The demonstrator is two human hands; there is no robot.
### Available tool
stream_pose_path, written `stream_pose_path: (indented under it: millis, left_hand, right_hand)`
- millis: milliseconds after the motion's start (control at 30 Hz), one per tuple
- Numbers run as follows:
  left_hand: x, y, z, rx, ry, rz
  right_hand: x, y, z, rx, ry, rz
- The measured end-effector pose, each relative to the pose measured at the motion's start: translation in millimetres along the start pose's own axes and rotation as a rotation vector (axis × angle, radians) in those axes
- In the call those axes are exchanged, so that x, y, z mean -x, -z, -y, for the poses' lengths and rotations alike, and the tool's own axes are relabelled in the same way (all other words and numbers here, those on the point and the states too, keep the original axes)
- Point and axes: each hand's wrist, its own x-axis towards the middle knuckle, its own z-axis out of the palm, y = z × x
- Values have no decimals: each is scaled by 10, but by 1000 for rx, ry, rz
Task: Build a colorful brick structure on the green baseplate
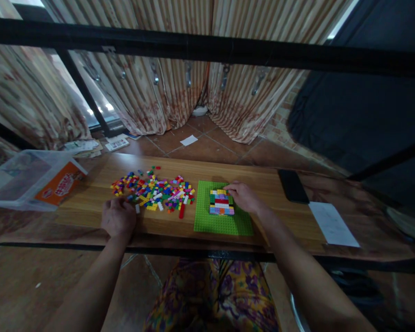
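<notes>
Head view looks down on a small block build (222, 204) standing on a bright green baseplate (201, 223), right of the middle of the desk (159, 226). The build is compact and roughly rectangular, banded in colour: yellow along its far edge, red and white stripes across the middle, dark bits at the sides, and lavender and light blue with a touch of orange along the near edge. Its plastic is glossy and hard-edged, and the baseplate beneath is square, thin and covered in a fine grid of studs.

The right hand (244, 196) reaches in from the side, its fingertips drawn close together at the build's far right corner, by the yellow; whether they pinch a brick cannot be told. The left hand (118, 217) rests with curled fingers at the near left edge of a loose brick pile (159, 191), and its grip is hidden. A pale brick (137, 209) lies just beside it, and a long red brick (181, 211) sits at the pile's near edge.

The desk top is smooth, with wood grain. At its left end stands a clear plastic tub (12, 184) with an orange label (60, 183); to the right lie a flat black slab (293, 186) with rounded corners and a white paper sheet (334, 224). Striped, pleated fabric curtains (180, 97) hang beyond.
</notes>
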Motion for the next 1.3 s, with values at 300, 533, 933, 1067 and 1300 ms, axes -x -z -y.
stream_pose_path:
  millis: [300,533,933,1067,1300]
  left_hand:
    - [18,9,-18,1,1,-8]
    - [20,29,-32,-18,-3,6]
    - [28,46,-48,-6,7,7]
    - [21,24,-26,2,-15,-7]
    - [41,53,-55,-6,-11,7]
  right_hand:
    - [-71,6,-81,-93,-74,26]
    - [-104,21,-145,-196,-146,71]
    - [-138,44,-167,-240,-186,131]
    - [-147,15,-166,-251,-159,112]
    - [-128,-73,-86,-268,-137,82]
